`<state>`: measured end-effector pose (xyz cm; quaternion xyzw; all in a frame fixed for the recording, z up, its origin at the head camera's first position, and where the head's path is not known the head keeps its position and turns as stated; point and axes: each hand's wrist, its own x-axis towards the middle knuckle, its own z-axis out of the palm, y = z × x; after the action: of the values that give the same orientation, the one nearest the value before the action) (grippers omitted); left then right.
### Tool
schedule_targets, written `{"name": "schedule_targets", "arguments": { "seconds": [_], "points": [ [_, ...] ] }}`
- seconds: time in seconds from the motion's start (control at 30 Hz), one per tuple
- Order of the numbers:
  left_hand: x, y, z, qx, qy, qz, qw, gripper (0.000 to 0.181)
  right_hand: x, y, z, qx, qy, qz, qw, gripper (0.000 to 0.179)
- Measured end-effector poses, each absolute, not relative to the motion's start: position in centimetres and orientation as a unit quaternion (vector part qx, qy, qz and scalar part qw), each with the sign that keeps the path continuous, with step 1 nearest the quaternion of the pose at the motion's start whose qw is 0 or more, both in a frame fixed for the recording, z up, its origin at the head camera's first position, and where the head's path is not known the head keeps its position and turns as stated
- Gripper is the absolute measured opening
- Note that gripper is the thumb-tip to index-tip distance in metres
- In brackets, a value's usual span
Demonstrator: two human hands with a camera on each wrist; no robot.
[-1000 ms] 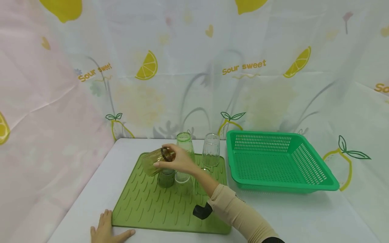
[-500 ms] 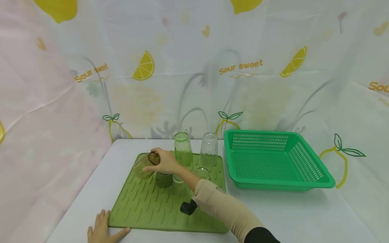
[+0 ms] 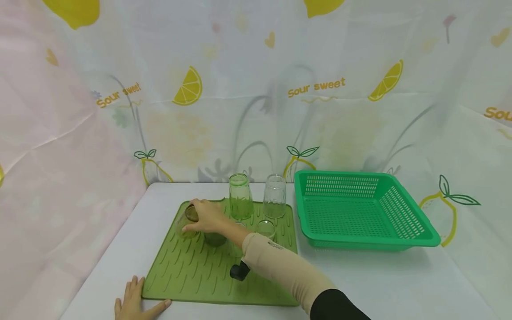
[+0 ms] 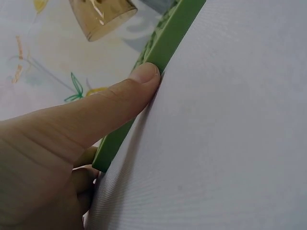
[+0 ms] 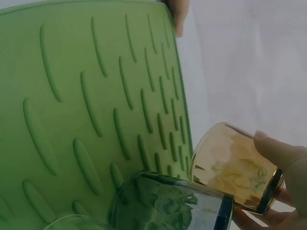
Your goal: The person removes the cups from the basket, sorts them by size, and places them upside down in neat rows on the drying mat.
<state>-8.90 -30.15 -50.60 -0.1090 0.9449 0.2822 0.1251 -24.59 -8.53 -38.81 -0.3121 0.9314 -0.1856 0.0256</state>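
My right hand [image 3: 210, 217] grips an amber glass tumbler [image 3: 183, 227] near its thick base, at the back left of the green drying mat [image 3: 192, 280]. The tumbler is tipped mouth downward, its rim close over the mat. In the right wrist view, the amber glass leans beside a dark smoky glass [image 5: 168, 201] that stands inverted. That smoky glass is partly covered by my hand in the head view. My left hand [image 3: 134, 304] rests at the mat's front left corner, fingers spread along the side; its thumb [image 4: 122, 93] lies against the mat's front edge.
Behind the right hand stand a tall light green glass [image 3: 241, 200] and a tall clear glass [image 3: 275, 198], both inverted. A shorter clear glass [image 3: 266, 227] is partly hidden by the forearm. A green perforated basket [image 3: 364, 242] sits right of the mat.
My right hand has carried the amber tumbler left and lowered it toward the mat, turning it from nearly sideways to mouth down. The left hand has stayed at the mat's corner.
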Motion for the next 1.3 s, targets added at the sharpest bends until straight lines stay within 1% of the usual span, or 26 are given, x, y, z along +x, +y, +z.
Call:
{"name": "schedule_targets", "arguments": {
  "seconds": [0.13,0.37,0.53,0.63,0.8,1.0,1.1,1.3],
  "points": [
    [-8.8,-30.1,-50.2,-0.106,0.947,0.279,0.120,0.115,-24.8,-9.4,-39.0,-0.311,0.941,-0.130,0.027,0.076],
    [-8.6,-29.8,-50.1,-0.106,0.945,0.282,0.126,0.115,-24.9,-10.2,-40.5,-0.345,0.937,-0.033,0.033,0.078],
    [-8.7,-29.6,-50.2,-0.106,0.944,0.285,0.127,0.116,-24.8,-10.2,-41.5,-0.351,0.936,0.009,0.015,0.077],
    [-8.8,-29.5,-50.4,-0.103,0.944,0.286,0.125,0.117,-24.8,-10.0,-41.8,-0.345,0.939,-0.001,0.009,0.077],
    [-9.0,-29.6,-50.6,-0.106,0.943,0.285,0.134,0.118,-24.8,-9.6,-41.9,-0.346,0.937,-0.029,0.018,0.079],
    [-9.0,-29.9,-50.9,-0.109,0.943,0.285,0.134,0.119,-24.6,-8.7,-41.4,-0.354,0.931,-0.084,0.020,0.071],
    [-9.1,-30.0,-50.9,-0.109,0.943,0.285,0.131,0.119,-24.6,-7.9,-41.1,-0.351,0.928,-0.127,0.023,0.069],
    [-9.3,-30.0,-51.2,-0.108,0.942,0.289,0.133,0.120,-24.1,-5.0,-40.1,-0.340,0.914,-0.218,0.031,0.071]
  ]
}}
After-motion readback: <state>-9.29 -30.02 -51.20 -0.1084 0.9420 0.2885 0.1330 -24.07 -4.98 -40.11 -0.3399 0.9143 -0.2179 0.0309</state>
